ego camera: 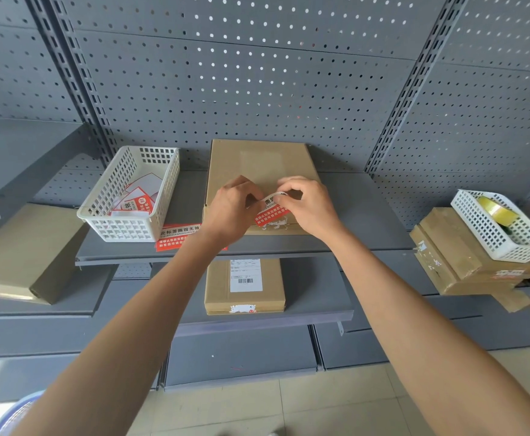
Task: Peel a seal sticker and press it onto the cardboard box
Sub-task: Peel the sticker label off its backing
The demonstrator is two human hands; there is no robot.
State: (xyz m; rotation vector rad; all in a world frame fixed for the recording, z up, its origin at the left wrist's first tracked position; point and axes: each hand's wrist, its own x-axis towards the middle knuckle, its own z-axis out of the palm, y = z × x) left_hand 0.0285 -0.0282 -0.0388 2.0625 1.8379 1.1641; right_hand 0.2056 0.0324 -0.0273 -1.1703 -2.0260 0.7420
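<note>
A flat brown cardboard box [259,165] lies on the grey shelf. Over its near edge both hands hold one red and white seal sticker [271,212]. My left hand [230,209] grips the sticker's left end. My right hand [309,204] pinches its curled white top edge between thumb and fingers. The sticker's lower red part hangs over the box's front face, where torn white sticker remains show. Whether the sticker touches the box I cannot tell.
A white basket [130,195] with more seal stickers stands left of the box, and a loose red sticker [179,236] lies beside it. A smaller labelled box [245,286] sits on the lower shelf. At right, a white basket [499,226] with tape rests on cardboard boxes.
</note>
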